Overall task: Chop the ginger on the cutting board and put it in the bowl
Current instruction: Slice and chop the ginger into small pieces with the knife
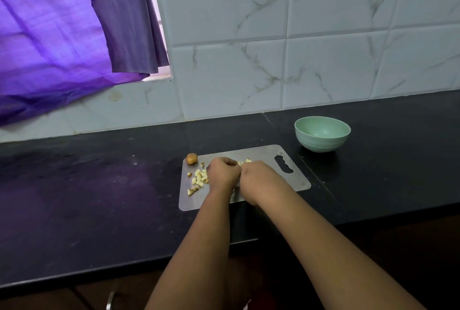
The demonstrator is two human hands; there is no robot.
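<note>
A steel cutting board (pixel 263 157) lies on the black counter. Several pale chopped ginger pieces (pixel 198 179) are scattered on its left half, and a few more (pixel 246 161) show just beyond my knuckles. A round brown ginger knob (pixel 191 158) sits at the board's far left corner. My left hand (pixel 222 172) and my right hand (pixel 258 180) meet over the middle of the board, both with fingers curled. The left holds down ginger. The right grips a knife, of which only a dark sliver (pixel 235 192) shows between the wrists. The green bowl (pixel 322 133) stands empty beyond the board's right end.
A marble-tiled wall (pixel 273 60) rises right behind the counter. A purple curtain (pixel 62 35) hangs over the window at the left. The counter's front edge (pixel 99 274) runs below my forearms.
</note>
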